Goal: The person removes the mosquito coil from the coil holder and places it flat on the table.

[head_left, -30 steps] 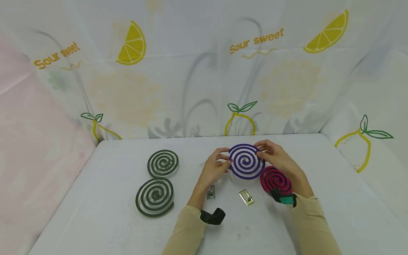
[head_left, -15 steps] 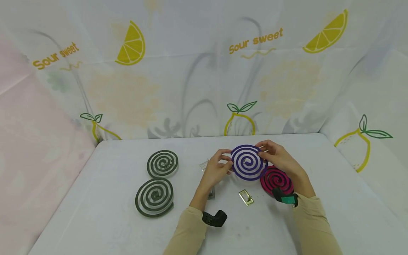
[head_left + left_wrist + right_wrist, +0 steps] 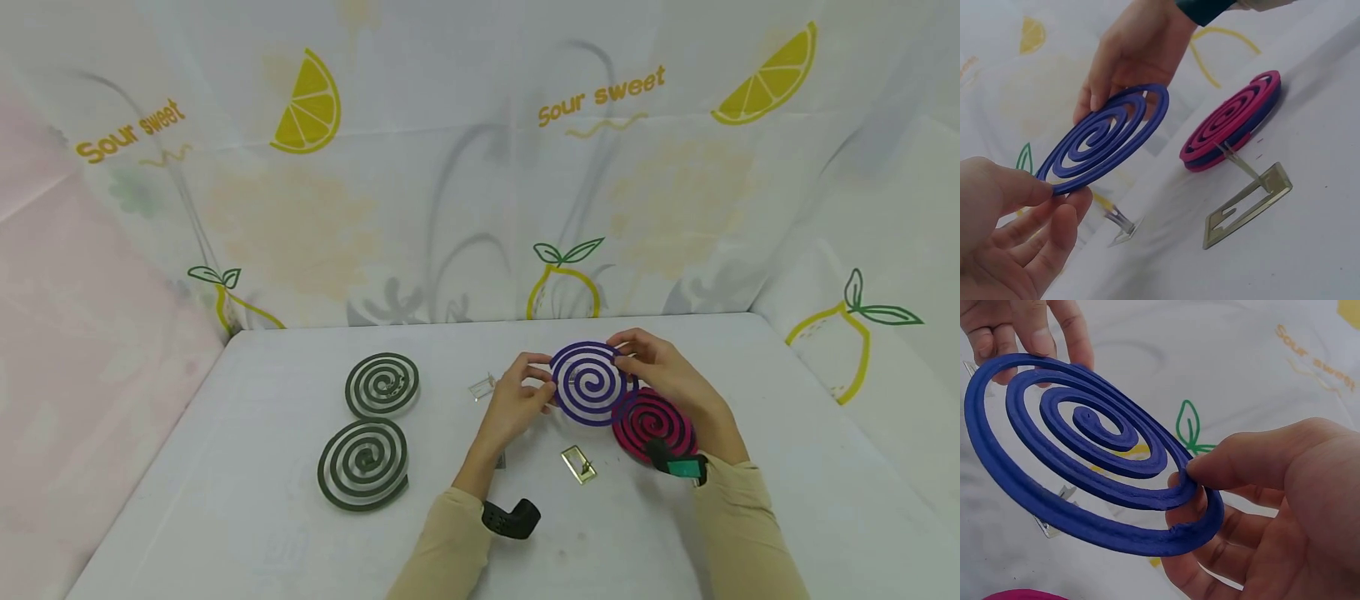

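Observation:
A blue mosquito coil is held above the table, tilted, between both hands. My left hand pinches its left edge between thumb and fingers. On the opposite edge, the thumb of my right hand lies on top with the fingers underneath. Below and to the right, a pink mosquito coil rests on the table with blue showing beneath it. In the head view the held coil overlaps its upper left part. A small metal coil stand with a raised prong lies in front of the coils.
Two dark green mosquito coils lie at the left, one behind the other. Another metal stand lies beyond my left hand. One more stand is mostly hidden by the left forearm. A lemon-print cloth hangs behind the table.
Both hands have shifted slightly right with the blue mosquito coil, which now overlaps the pink one more. The stand beyond the left hand has come into fuller view.

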Demonstrator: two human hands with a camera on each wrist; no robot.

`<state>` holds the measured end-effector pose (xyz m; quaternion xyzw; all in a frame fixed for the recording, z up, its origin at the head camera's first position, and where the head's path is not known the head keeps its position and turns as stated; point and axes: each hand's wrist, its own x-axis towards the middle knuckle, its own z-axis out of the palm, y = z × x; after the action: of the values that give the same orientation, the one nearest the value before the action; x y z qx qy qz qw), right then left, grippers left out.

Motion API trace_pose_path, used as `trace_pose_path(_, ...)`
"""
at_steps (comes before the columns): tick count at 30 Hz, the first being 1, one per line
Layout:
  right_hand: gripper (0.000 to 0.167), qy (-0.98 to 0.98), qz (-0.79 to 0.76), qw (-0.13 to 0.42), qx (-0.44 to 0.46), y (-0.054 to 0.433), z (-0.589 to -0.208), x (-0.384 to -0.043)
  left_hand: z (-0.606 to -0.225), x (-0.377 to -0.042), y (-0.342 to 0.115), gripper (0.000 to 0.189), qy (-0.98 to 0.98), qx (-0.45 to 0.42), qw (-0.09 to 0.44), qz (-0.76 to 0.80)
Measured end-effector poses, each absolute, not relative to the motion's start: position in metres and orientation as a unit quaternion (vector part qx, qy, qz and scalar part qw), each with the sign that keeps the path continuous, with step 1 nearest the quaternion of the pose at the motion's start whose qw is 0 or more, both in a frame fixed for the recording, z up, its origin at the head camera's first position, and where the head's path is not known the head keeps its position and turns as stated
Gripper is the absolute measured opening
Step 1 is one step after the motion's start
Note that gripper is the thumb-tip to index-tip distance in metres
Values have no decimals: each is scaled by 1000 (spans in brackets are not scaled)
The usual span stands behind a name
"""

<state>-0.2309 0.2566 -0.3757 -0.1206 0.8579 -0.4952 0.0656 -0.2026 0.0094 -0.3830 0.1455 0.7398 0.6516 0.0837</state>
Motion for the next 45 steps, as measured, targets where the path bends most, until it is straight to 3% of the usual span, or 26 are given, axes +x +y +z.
trace_pose_path(11,31,853,-503,61,-124,265,-372,-228,-388,-200,22,37,741,143,71,652)
trace_pose_path(19,32,857,-497,71,-117,268,-372,-227,-422,-216,33,39,739,136,61,657)
trace_pose_path(45,33,871,-460,121,-123,287,-370,-222,-428,-210,42,43,758,160,72,629)
